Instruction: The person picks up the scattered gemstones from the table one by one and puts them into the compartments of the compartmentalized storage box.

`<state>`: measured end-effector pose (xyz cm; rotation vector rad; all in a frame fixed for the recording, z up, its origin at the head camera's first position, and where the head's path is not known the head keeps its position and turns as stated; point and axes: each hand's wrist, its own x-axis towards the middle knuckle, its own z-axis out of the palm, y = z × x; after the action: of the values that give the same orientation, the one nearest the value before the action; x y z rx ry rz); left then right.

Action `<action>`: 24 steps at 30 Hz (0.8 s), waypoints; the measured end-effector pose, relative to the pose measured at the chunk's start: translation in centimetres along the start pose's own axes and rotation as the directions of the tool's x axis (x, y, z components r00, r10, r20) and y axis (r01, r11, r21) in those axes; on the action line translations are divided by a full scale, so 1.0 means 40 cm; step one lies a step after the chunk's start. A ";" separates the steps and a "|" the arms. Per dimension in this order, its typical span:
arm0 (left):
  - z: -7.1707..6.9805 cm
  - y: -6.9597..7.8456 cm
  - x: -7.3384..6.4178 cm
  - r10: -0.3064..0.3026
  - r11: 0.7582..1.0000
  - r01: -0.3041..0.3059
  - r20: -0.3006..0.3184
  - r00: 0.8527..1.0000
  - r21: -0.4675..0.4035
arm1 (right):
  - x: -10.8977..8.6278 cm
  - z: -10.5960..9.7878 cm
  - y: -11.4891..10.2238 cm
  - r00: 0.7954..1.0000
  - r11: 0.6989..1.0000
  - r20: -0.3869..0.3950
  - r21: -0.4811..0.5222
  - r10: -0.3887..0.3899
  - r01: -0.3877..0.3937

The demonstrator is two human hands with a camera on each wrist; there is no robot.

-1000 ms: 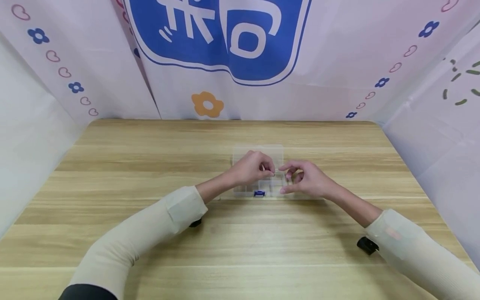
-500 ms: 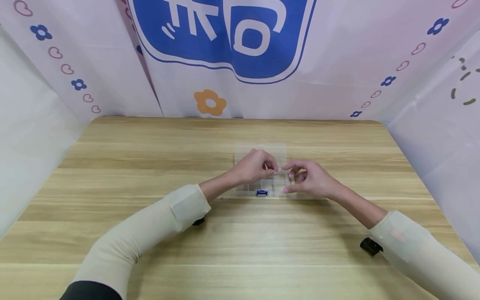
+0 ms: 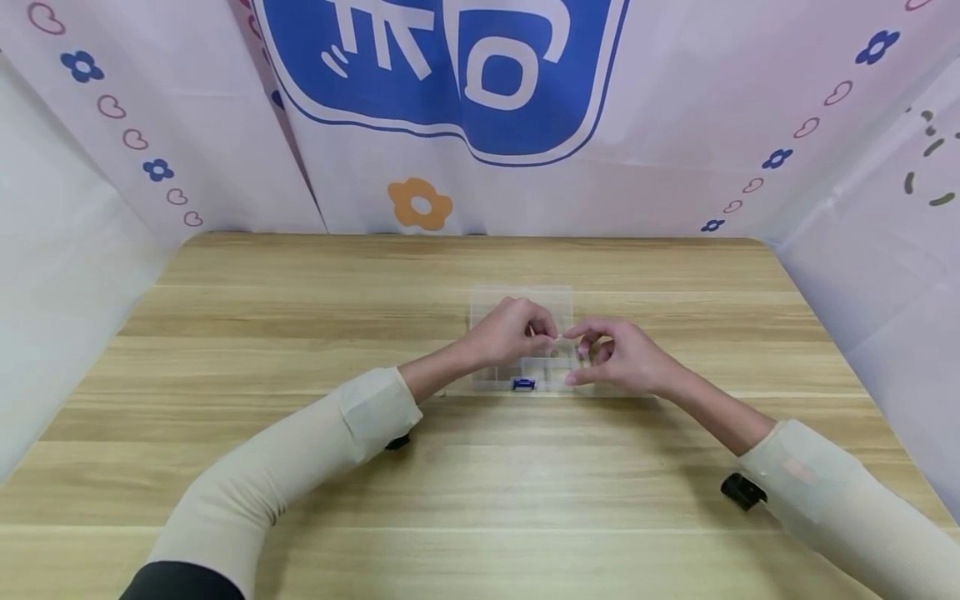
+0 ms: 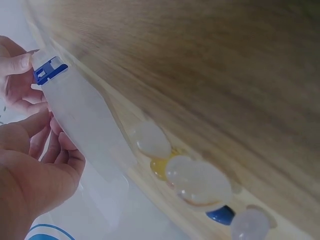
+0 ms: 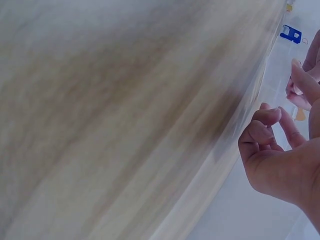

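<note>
A clear plastic compartment box (image 3: 483, 385) with a blue latch (image 3: 523, 384) stands on the table, its lid (image 3: 555, 296) raised at the back. My left hand (image 3: 510, 329) is over the box, thumb and forefinger pinching a small pale piece at the tips; its kind is too small to tell. My right hand (image 3: 626, 358) curls about the box's right end, thumb at the near corner, forefinger close to the left fingertips. In the left wrist view, several smooth glassy pebbles (image 4: 197, 180) lie beside the box, whitish, yellow and blue. My left arm hides them in the head view.
The wood-grain table (image 3: 480, 500) spreads around the box. A printed white cloth (image 3: 600, 196) hangs along its back edge, with more white cloth (image 3: 862, 275) at the sides. Black wrist cameras (image 3: 742, 492) hang under both forearms.
The head view has shifted slightly. My hands have stayed nearly still over the box, the left fingertips rising a touch.
</note>
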<state>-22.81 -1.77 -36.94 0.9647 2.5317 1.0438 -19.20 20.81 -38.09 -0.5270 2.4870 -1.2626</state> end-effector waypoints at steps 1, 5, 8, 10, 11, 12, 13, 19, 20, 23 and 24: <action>-0.001 -0.002 -0.002 -0.001 1.000 0.001 -0.001 1.000 0.000 | 0.001 0.001 0.000 1.000 1.000 0.002 0.001 -0.001 0.001; -0.008 -0.009 -0.010 0.000 1.000 0.000 -0.001 1.000 0.006 | 0.005 0.004 0.001 1.000 1.000 0.009 -0.002 -0.008 0.008; -0.017 -0.013 -0.022 0.012 1.000 -0.012 -0.002 1.000 0.012 | 0.007 0.005 0.002 1.000 1.000 0.013 -0.002 -0.011 0.011; -0.027 -0.014 -0.033 0.021 1.000 -0.021 -0.013 1.000 0.011 | 0.008 0.006 0.002 1.000 1.000 0.017 0.001 -0.012 0.012; -0.032 -0.015 -0.040 0.026 1.000 -0.026 -0.020 0.999 0.010 | 0.008 0.005 0.002 1.000 1.000 0.018 0.002 -0.011 0.011; -0.038 -0.016 -0.047 0.031 0.999 -0.031 -0.029 0.999 0.007 | 0.008 0.005 0.001 1.000 1.000 0.018 0.000 -0.011 0.011; -0.045 -0.016 -0.053 0.037 0.999 -0.036 -0.040 0.999 0.009 | 0.007 0.004 0.000 1.000 1.000 0.016 -0.003 -0.009 0.009; -0.087 -0.023 -0.099 0.035 0.999 -0.037 -0.087 0.996 -0.023 | -0.002 -0.003 -0.003 1.000 1.000 0.000 -0.025 0.002 -0.002; -0.094 -0.027 -0.109 0.029 0.999 -0.032 -0.093 0.995 -0.032 | -0.002 -0.003 -0.003 1.000 1.000 -0.001 -0.027 0.003 -0.003; -0.116 -0.041 -0.143 0.018 0.999 -0.022 -0.117 0.993 -0.038 | -0.003 -0.002 -0.004 1.000 1.000 0.003 -0.022 0.000 0.000; -0.123 -0.048 -0.156 0.016 0.999 -0.022 -0.125 0.992 -0.044 | -0.002 -0.001 -0.004 1.000 1.000 0.003 -0.022 0.000 0.000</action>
<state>-21.23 -9.53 -34.94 0.9409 2.5895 1.1975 -19.11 20.79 -37.93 -0.5346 2.5016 -1.2346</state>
